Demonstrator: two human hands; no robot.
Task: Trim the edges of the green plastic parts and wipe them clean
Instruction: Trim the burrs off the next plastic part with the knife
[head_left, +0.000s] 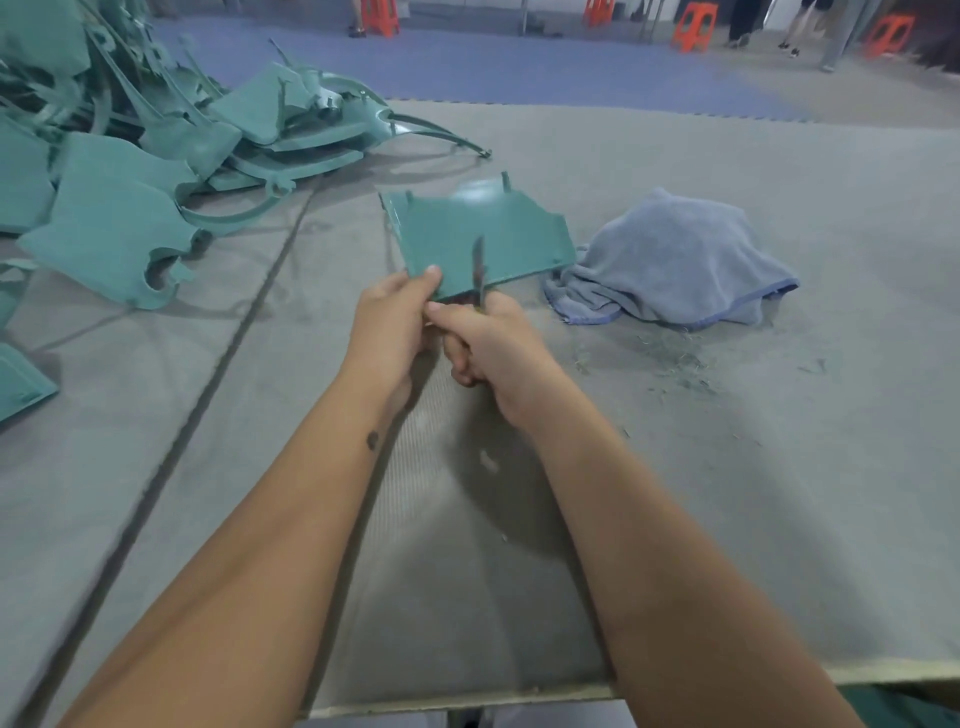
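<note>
Here, nearest to me, my right hand (485, 340) is curled round the handle of a slim dark-bladed trimming knife (478, 270), its blade standing up against the near edge of the flat green moulded plastic panel (480, 236). My left hand (397, 317) pinches that panel's near left corner, thumb on top and fingers underneath, so the piece is held just above the grey ribbed table mat (457, 519), tilted away from me.

I judge the panel light and fairly stiff, a thin sheet that would flex if held far from the cut, so a grip close beside the blade seems the right place. Its glossy face looks slippery, and the little tabs along the far edge look easy to snap, so I would keep my fingers off those and clear of the blade's path.

Just beyond my right hand, thin green shavings (675, 358) lie scattered on the mat. Behind them sits a crumpled blue-grey towel (675, 260), near the panel's right corner. Farther off on the left lies the heap of untrimmed green plastic parts (130, 156), well apart from my hands.
</note>
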